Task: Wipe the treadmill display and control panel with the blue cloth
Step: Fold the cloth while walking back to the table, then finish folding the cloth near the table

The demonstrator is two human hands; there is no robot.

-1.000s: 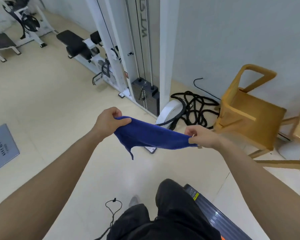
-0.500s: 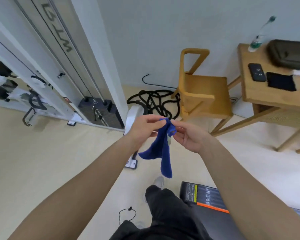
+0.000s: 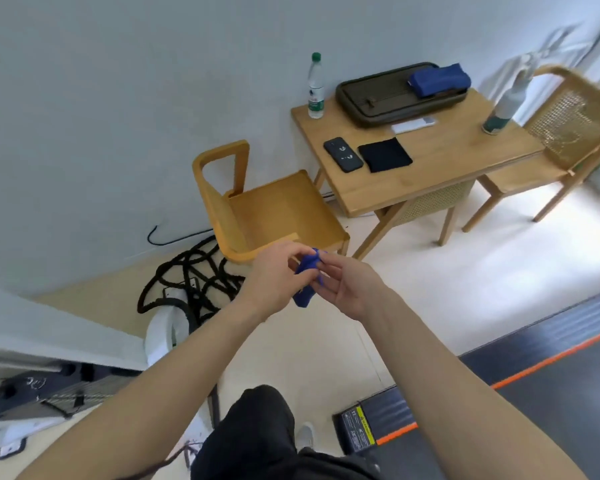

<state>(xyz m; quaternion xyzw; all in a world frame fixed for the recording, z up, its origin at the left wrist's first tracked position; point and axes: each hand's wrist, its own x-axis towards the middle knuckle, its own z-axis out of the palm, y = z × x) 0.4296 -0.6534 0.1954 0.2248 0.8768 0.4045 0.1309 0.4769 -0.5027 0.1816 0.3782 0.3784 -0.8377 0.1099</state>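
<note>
The blue cloth [image 3: 305,282] is bunched into a small wad between both hands at the centre of the view. My left hand [image 3: 274,275] pinches its upper part with fingers and thumb. My right hand [image 3: 347,285] holds the other side, fingers curled around it. The rear end of the treadmill deck [image 3: 534,386], dark with an orange stripe, runs along the lower right. The treadmill display and control panel are out of view.
A wooden chair [image 3: 274,209] stands just beyond my hands, with a wooden table [image 3: 430,168] to its right carrying a phone, a black cloth, a water bottle and a dark case. A second chair [image 3: 568,133] is far right. Black ropes [image 3: 194,278] lie on the floor left.
The view has swung right, from the cable machine to the table and chairs. The cloth went from stretched between my hands to gathered into a small bundle, with my hands drawn together.
</note>
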